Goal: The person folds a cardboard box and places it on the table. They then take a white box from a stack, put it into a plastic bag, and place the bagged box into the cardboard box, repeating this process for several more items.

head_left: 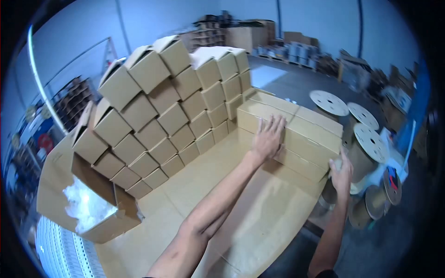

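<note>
- The left hand (270, 139) lies with fingers extended and slightly spread against the near side of the low stack (308, 141); it grips nothing, and the flat contact looks suited to pushing or steadying.
- The right hand (341, 171) is at the stack's right end, thumb and fingers apart, cupped about the corner; whether it presses there I cannot tell. With one hand on the side and one at the end, the boxes would be kept from sliding two ways.
- The low stack sits at the table's (204, 204) far right edge, layers lying flush, probably so the sides line up.
- The tall stack (164, 118) rises along the far left side, box ends facing the person, packed tightly, perhaps so neighbours brace one another. Some top flaps stand ajar.
- The open carton (104, 229) at the left holds clear plastic (88, 204), its walls seemingly containing the loose material.
</note>
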`<action>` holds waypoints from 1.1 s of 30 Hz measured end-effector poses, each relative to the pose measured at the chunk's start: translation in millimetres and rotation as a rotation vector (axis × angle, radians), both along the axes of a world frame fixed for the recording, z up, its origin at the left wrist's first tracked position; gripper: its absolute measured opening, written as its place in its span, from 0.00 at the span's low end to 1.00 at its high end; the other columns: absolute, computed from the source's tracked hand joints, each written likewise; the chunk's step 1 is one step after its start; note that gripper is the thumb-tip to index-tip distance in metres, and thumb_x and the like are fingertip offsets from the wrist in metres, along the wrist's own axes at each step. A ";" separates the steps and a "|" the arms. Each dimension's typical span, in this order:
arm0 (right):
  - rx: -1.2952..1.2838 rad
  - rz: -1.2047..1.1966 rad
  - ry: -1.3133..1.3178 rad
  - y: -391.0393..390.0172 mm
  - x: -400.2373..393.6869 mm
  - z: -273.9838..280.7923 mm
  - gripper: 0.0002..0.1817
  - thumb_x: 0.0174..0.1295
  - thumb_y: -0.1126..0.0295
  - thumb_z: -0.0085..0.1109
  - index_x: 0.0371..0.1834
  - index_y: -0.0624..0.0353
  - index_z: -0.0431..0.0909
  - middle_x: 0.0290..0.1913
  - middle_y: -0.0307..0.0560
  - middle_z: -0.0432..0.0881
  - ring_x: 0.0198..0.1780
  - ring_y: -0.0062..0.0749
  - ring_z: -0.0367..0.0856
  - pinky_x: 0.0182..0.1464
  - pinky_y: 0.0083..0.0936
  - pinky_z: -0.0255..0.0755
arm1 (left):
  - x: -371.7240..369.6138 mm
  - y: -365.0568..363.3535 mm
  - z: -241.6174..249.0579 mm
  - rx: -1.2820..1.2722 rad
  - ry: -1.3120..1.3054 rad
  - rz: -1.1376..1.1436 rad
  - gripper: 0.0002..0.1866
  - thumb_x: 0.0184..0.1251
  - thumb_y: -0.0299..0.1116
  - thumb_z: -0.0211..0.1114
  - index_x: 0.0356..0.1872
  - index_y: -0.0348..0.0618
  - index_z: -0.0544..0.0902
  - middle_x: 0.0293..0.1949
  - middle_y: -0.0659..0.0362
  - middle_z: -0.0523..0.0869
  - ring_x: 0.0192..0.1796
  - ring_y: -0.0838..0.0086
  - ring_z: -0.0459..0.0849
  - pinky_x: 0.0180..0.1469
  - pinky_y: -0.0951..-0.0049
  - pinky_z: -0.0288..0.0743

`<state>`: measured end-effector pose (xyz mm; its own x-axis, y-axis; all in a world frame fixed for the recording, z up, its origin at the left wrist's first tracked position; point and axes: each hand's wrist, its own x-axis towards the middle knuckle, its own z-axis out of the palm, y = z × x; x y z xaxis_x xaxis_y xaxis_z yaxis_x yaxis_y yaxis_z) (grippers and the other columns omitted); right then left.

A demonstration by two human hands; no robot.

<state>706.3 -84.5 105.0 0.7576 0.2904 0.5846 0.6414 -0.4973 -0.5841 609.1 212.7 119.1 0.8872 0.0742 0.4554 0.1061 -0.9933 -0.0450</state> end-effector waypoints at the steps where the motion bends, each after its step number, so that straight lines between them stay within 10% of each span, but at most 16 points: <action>1: -0.058 -0.061 -0.207 0.6 6.5 -7.4 0.38 0.62 0.80 0.65 0.78 0.63 0.65 0.73 0.64 0.74 0.74 0.59 0.71 0.75 0.46 0.64 | -15.5 1.7 6.7 -0.072 -0.032 0.012 0.50 0.73 0.49 0.64 0.85 0.42 0.45 0.84 0.47 0.55 0.85 0.47 0.51 0.83 0.37 0.44; 10: 0.100 0.647 -0.040 153.7 -133.5 121.1 0.27 0.64 0.73 0.67 0.68 0.62 0.75 0.64 0.57 0.81 0.65 0.50 0.80 0.63 0.40 0.76 | -214.5 38.1 134.7 -0.003 -0.543 0.151 0.28 0.69 0.37 0.70 0.68 0.42 0.74 0.68 0.49 0.75 0.74 0.49 0.70 0.78 0.31 0.55; 16: 0.111 1.159 -0.191 270.9 -227.3 205.8 0.25 0.65 0.69 0.68 0.65 0.63 0.77 0.63 0.57 0.82 0.65 0.49 0.80 0.67 0.40 0.74 | -323.8 129.8 231.2 0.220 -0.917 0.428 0.26 0.68 0.40 0.73 0.61 0.36 0.79 0.62 0.41 0.78 0.66 0.47 0.78 0.68 0.55 0.74; 23: 0.279 1.043 -0.495 409.0 -278.4 271.8 0.33 0.64 0.71 0.60 0.74 0.68 0.67 0.67 0.69 0.77 0.73 0.58 0.71 0.76 0.44 0.65 | -354.3 192.7 295.3 -0.051 -0.313 0.741 0.42 0.68 0.65 0.68 0.67 0.35 0.78 0.62 0.36 0.81 0.68 0.45 0.79 0.71 0.52 0.73; 33: 0.190 0.989 -0.017 440.1 -289.1 279.9 0.33 0.62 0.69 0.65 0.72 0.61 0.69 0.65 0.63 0.81 0.69 0.54 0.79 0.72 0.41 0.71 | -354.3 217.3 277.1 -0.010 -0.659 0.612 0.21 0.63 0.36 0.67 0.47 0.27 0.76 0.39 0.33 0.87 0.47 0.40 0.87 0.54 0.48 0.82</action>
